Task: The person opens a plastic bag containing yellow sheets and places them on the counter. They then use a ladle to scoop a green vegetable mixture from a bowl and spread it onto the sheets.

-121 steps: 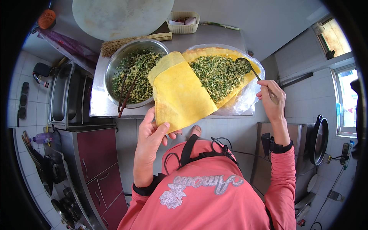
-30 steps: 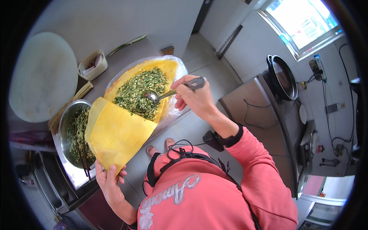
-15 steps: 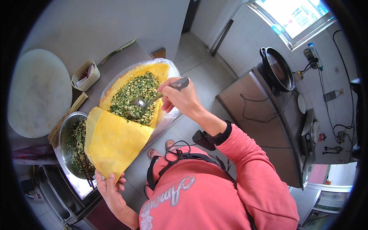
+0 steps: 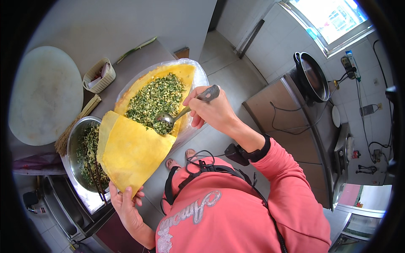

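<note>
A ladle [image 4: 165, 118] is gripped in my right hand [image 4: 214, 109], its bowl resting on the chopped green-and-yellow filling [image 4: 157, 98]. That filling is spread over a large yellow flatbread sheet [image 4: 189, 75], which lies on clear plastic at the counter's edge. The near part of the sheet is a bare yellow flap [image 4: 134, 147], lying over toward me. My left hand [image 4: 128, 207] pinches the flap's lowest corner between thumb and fingers.
Left of the flap stands a steel bowl [image 4: 76, 185] of more filling, with chopsticks [image 4: 100, 185] in it. Beyond are a straw brush [image 4: 78, 122], a round white board [image 4: 45, 96], a small basket [image 4: 99, 76] and a scallion [image 4: 136, 49]. A black pan [image 4: 313, 76] sits on the right counter.
The ladle has moved slightly nearer to me along the filling, toward the flap's fold. The whole view has shifted a little; my left hand still holds the corner.
</note>
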The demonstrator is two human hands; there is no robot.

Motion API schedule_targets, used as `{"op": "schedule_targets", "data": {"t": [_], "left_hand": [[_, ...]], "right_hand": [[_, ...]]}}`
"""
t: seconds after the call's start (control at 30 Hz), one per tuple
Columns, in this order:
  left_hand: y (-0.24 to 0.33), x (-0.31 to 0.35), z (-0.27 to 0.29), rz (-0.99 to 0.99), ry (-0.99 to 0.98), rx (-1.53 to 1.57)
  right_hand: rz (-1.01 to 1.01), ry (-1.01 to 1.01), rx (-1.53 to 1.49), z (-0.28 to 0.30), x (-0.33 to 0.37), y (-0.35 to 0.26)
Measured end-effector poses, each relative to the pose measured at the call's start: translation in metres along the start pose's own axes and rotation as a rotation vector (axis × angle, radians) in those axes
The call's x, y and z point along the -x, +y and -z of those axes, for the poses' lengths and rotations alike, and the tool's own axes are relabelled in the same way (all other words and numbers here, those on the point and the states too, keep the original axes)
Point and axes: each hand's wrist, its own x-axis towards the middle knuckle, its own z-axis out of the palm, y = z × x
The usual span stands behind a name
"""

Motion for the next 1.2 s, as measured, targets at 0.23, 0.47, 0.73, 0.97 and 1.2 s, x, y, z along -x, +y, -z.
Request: {"op": "schedule_targets", "data": {"t": [0.23,0.47,0.73,0.97,1.2], "left_hand": [[0.006,-0.003,-0.004,0.076,0.025,-0.057],[0.001,-0.001,0.006,0.057,-0.092,0.054],[0.002,0.001,0.011,0.072,-0.113,0.097],[0.002,0.005,0.01,0.053,-0.122,0.118],[0.001,0.008,0.012,0.067,-0.126,0.091]], "right_hand": [[0.094,0.007,-0.21,-0.026,-0.022,0.014],[0.073,0.063,-0.072,-0.031,-0.023,0.003],[0.129,0.029,-0.044,-0.055,-0.032,0.004],[0.162,-0.047,-0.042,-0.086,-0.042,0.008],[0.199,-0.088,-0.064,-0.097,-0.056,0.008]]}}
